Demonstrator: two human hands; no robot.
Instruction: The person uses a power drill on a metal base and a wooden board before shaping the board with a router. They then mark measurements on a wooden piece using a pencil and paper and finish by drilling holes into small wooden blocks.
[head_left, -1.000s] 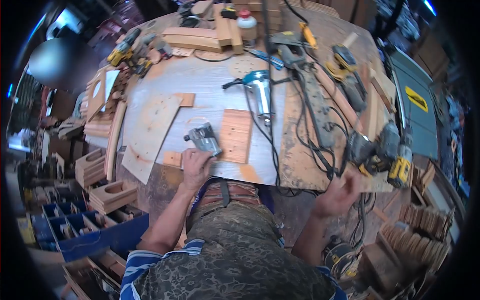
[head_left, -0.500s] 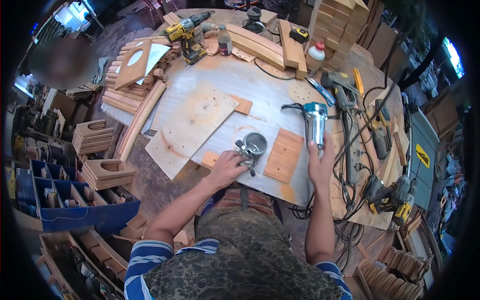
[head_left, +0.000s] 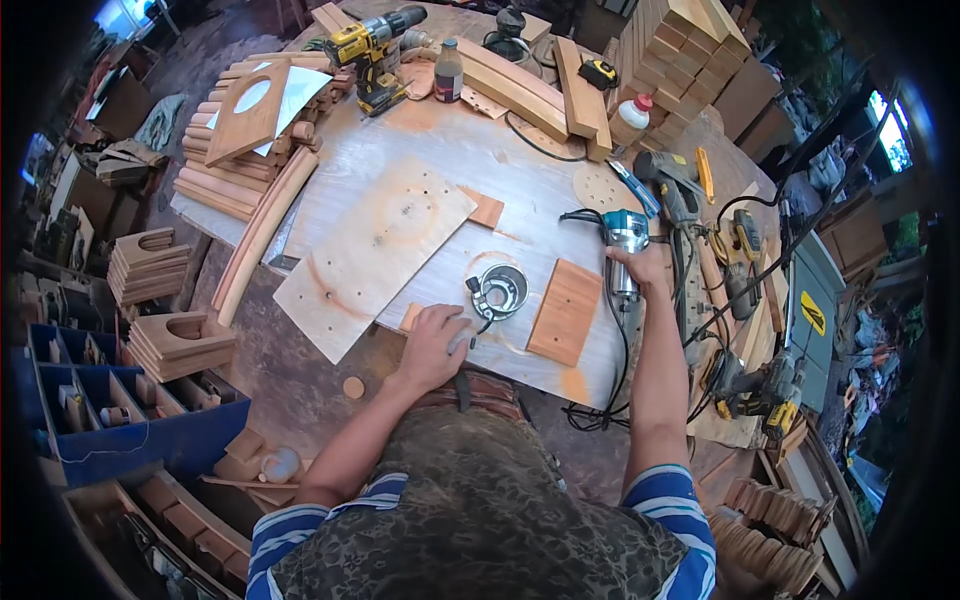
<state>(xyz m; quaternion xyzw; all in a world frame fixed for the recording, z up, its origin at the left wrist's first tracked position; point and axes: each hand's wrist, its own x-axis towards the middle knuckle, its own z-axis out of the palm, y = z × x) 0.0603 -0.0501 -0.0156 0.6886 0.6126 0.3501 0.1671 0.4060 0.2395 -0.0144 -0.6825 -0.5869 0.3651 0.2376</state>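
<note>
My right hand (head_left: 641,268) is wrapped around the silver body of a trim router motor (head_left: 627,232) with a teal top, near the board's right side. Its black cord trails down toward the front edge. Beside a round metal router base (head_left: 501,288) rests my left hand (head_left: 437,345), fingers loosely bent and apart, holding nothing. The base stands with its hollow ring facing up, and its clamp side is toward my left hand. Between base and motor lies a reddish wooden block (head_left: 565,312). A pale plywood panel (head_left: 375,255) with holes lies to the left.
A yellow drill (head_left: 372,60) and a bottle (head_left: 448,72) stand at the back, near stacked wood blocks (head_left: 680,45). Power tools and tangled cords crowd the right, including a grinder (head_left: 672,185). Rounded wood strips (head_left: 265,235) edge the left; a blue divided box (head_left: 150,425) sits below.
My left hand has drawn back from the router base's clamp, and the base sits turned differently. My right hand has moved up onto the motor body and closed around it.
</note>
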